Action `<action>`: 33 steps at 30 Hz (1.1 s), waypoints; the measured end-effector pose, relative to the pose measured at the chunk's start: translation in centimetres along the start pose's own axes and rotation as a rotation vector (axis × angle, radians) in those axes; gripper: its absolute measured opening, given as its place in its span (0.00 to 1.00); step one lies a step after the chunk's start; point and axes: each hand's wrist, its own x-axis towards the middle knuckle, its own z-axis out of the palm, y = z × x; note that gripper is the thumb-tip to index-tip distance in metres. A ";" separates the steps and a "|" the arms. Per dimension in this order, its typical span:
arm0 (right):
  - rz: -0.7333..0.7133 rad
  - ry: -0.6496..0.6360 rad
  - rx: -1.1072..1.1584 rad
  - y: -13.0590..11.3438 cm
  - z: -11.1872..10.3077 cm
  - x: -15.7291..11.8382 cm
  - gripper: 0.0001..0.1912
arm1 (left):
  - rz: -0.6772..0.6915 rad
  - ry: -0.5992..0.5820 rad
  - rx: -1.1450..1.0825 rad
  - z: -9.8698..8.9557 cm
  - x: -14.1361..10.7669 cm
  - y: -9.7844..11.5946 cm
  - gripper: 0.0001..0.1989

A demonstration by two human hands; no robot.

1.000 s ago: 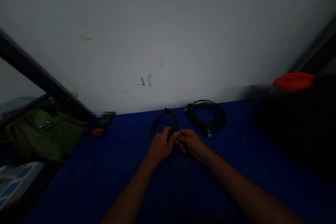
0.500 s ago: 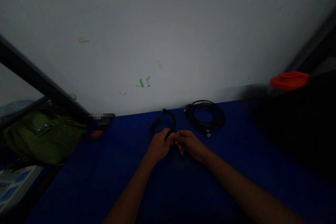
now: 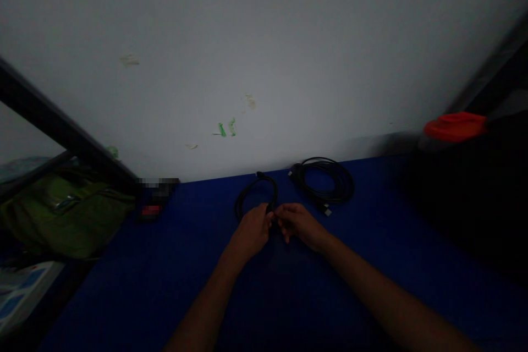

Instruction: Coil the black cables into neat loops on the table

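A small coil of black cable (image 3: 243, 193) rests on the blue surface (image 3: 198, 203), its near side covered by my fingers. My left hand (image 3: 252, 230) is closed round that near side. Right beside it, my right hand (image 3: 300, 225) has thumb and forefinger pinched together at the coil's edge; what is between those fingertips is too dark to make out. One plug (image 3: 259, 174) of the coil points toward the wall. To the right lies a larger coil of black cable (image 3: 346, 181), with a metal-ended plug (image 3: 327, 210) near my right hand.
A grey wall (image 3: 313, 66) rises behind the blue surface. At the far right are a dark bulky shape (image 3: 466, 203) and an orange lid (image 3: 456, 126). On the left are a green bag (image 3: 70, 214), a blurred-out item (image 3: 154, 201) and a white-and-blue box (image 3: 28, 291).
My left hand has turned slightly and its fingers have closed further over the cable. My right hand stays almost in place, still pinching. The larger coil has not moved.
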 end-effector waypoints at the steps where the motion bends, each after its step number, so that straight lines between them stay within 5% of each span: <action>1: -0.009 0.004 -0.045 0.0 -0.1 0.0 0.14 | -0.005 -0.009 0.031 0.1 0.0 0.0 0.09; 5: -0.073 0.080 -0.412 0.0 -0.1 0.0 0.18 | -0.034 -0.055 0.168 0.6 0.1 0.1 0.07; 9: -0.454 0.321 -0.919 -0.2 0.3 -0.6 0.11 | -0.024 -0.104 0.274 0.9 0.2 0.2 0.08; 13: -0.642 0.257 -1.163 -0.4 0.6 -1.0 0.07 | -0.014 -0.092 0.288 1.1 0.1 0.3 0.11; 25: -0.502 0.185 -1.354 0.1 0.9 -0.4 0.08 | -0.021 -0.113 0.337 0.8 0.2 0.8 0.10; 33: -0.598 0.172 -1.152 0.5 0.2 0.1 0.08 | -0.021 -0.068 0.204 0.7 0.2 0.2 0.11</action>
